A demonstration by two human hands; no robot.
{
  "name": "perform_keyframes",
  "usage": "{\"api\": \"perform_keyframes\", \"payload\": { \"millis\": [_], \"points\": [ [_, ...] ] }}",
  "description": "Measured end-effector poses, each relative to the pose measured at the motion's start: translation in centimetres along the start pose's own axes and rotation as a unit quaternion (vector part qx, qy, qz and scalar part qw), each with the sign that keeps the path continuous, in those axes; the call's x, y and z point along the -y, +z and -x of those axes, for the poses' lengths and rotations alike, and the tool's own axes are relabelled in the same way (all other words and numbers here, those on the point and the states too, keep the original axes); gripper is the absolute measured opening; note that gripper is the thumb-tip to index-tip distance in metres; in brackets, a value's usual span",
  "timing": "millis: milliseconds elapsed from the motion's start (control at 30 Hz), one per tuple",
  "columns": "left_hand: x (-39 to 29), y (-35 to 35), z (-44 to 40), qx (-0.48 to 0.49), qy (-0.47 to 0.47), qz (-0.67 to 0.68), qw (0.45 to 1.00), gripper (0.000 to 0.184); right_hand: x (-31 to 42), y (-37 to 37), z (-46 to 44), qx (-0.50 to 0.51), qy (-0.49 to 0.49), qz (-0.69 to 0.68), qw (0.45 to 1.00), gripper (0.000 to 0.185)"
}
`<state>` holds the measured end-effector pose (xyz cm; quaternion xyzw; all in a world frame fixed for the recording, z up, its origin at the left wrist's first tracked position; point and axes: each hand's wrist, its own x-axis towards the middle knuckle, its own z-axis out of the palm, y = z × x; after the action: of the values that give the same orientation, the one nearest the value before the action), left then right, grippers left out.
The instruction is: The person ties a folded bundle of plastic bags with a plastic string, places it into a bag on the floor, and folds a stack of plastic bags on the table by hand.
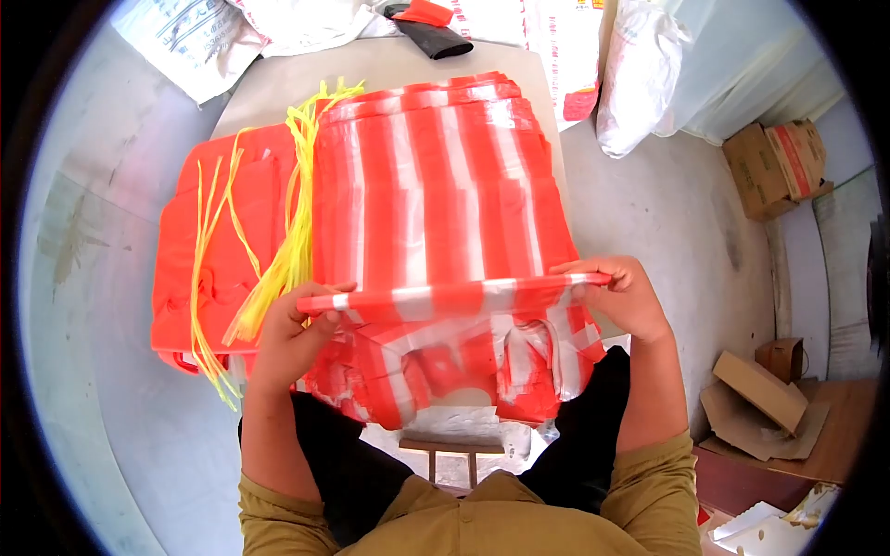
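A wide stack of red-and-white striped plastic bags (431, 185) lies on the table. Across its near edge runs a folded striped strip (454, 298), pinched at its left end by my left hand (311, 324) and at its right end by my right hand (623, 295). Below the strip, crumpled striped plastic hangs toward my lap. Yellow ties (298, 199) lie in a long bundle along the left side of the stack, close to my left hand. Further left, loose yellow strands rest on a pile of plain red bags (218, 241).
White printed sacks (199, 46) stand at the back left, and a dark roll with a red piece (436, 39) lies at the table's far edge. A white sack (640, 83) and cardboard boxes (774, 167) are to the right. Open cardboard (765, 398) sits lower right.
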<state>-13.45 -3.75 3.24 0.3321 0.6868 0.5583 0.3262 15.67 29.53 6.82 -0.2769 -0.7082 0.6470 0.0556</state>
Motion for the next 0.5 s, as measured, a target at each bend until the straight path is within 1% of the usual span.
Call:
{"api": "perform_keyframes", "payload": {
  "millis": [33, 100, 133, 233, 300, 333, 367, 433, 500],
  "points": [
    [0.2, -0.3, 0.1, 0.010, -0.018, 0.021, 1.000, 0.015, -0.2, 0.0, -0.1, -0.003, -0.004, -0.013, 1.000, 0.019],
    [0.1, -0.1, 0.1, 0.011, 0.000, 0.023, 1.000, 0.014, -0.9, 0.1, -0.9, -0.008, -0.014, -0.038, 0.999, 0.013],
    [0.0, 0.2, -0.1, 0.011, 0.009, 0.023, 1.000, 0.014, -1.4, 0.0, -1.3, -0.014, -0.013, -0.028, 0.999, 0.014],
    [-0.2, 0.9, -0.4, -0.047, -0.015, 0.004, 0.999, 0.018, -2.0, 0.6, -2.1, -0.037, 0.005, -0.016, 0.999, 0.024],
    [-0.3, 1.2, -0.8, -0.071, -0.057, -0.015, 0.996, 0.020, -1.6, 1.2, -2.5, -0.057, 0.031, -0.031, 0.997, 0.034],
    [-0.3, 1.4, -1.0, -0.083, -0.079, -0.025, 0.993, 0.021, -1.9, 1.3, -2.7, -0.065, 0.019, -0.028, 0.997, 0.037],
    [-0.2, 1.7, -1.2, -0.091, -0.080, -0.008, 0.993, 0.022, -2.6, 1.4, -2.8, -0.072, 0.006, -0.025, 0.997, 0.040],
    [0.0, 2.1, -1.6, -0.106, -0.083, 0.026, 0.990, 0.023, -2.2, 1.7, -2.7, -0.062, -0.009, -0.021, 0.998, 0.044],
    [0.4, 2.2, -1.8, -0.116, -0.083, 0.034, 0.989, 0.024, -1.1, 1.9, -2.2, -0.027, -0.015, -0.017, 0.999, 0.046]
  ]
}}
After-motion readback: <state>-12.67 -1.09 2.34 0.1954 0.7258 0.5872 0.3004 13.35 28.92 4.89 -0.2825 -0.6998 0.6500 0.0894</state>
